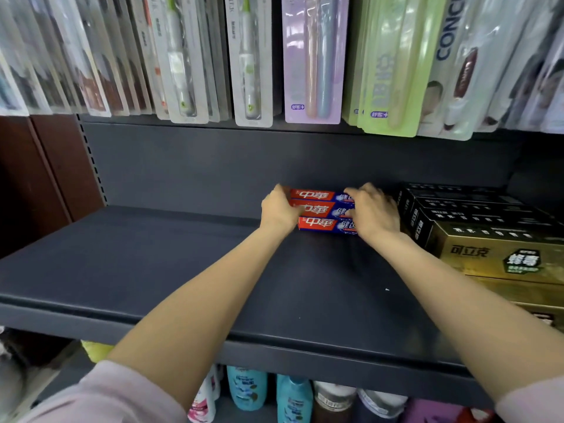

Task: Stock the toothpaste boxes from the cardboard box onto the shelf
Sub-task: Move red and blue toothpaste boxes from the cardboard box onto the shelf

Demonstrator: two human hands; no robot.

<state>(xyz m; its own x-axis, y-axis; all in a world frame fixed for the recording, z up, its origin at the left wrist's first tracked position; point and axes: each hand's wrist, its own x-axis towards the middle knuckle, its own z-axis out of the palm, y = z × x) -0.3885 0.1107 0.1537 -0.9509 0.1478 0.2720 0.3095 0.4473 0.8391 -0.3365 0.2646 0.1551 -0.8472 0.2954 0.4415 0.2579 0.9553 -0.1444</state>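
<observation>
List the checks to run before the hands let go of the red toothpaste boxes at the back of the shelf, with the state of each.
1. Both hands on the stack: left hand at its left end, right hand over its right end. Ok.
2. Red toothpaste boxes resting on the shelf: ok.
3. Stack pushed against the back panel: cannot tell.
4. Stack edges aligned: not ok, bottom box sits slightly right.
5. Gap to the black and gold boxes: cannot tell, right hand hides it.
6. Cardboard box: not in view.

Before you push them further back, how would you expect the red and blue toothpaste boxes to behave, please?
The red and blue toothpaste boxes look like stiff, flat-sided cartons, so they will probably slide, not roll. On the smooth dark shelf, the loose rows might skew unless both ends are held.
</observation>
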